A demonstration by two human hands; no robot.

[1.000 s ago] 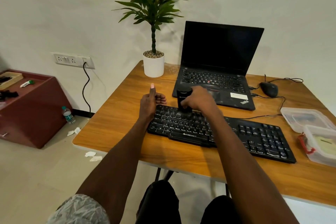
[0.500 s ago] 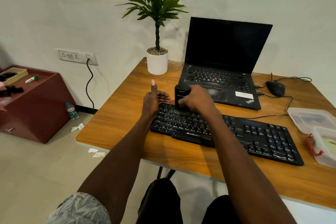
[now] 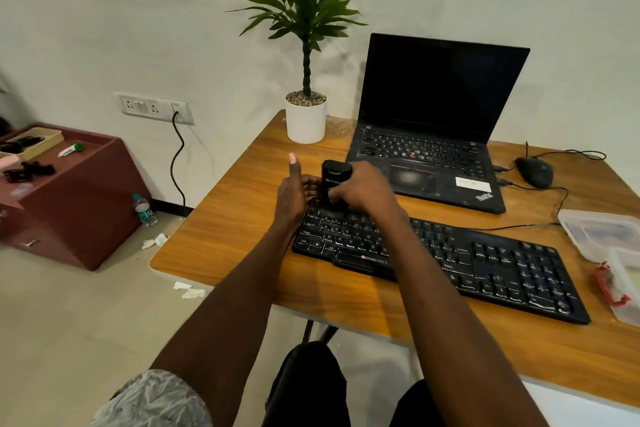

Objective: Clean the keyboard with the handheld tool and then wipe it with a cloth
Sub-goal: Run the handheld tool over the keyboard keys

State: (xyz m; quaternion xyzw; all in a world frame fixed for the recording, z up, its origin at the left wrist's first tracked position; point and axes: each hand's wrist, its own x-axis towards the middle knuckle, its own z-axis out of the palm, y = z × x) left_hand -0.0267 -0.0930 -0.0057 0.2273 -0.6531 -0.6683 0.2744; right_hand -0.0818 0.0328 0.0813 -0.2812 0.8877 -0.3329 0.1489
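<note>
While your right hand (image 3: 363,189) grips the handheld tool (image 3: 334,184) upright at centre frame, work it slowly rightward along the keyboard (image 3: 485,256), left hand (image 3: 292,196), thumb raised and holding nothing, bracing its left end.

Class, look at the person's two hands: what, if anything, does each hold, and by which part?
The right hand holds the black handheld tool upright, its grip around the lower body. The left hand holds nothing; it steadies the keyboard at its left end.
</note>
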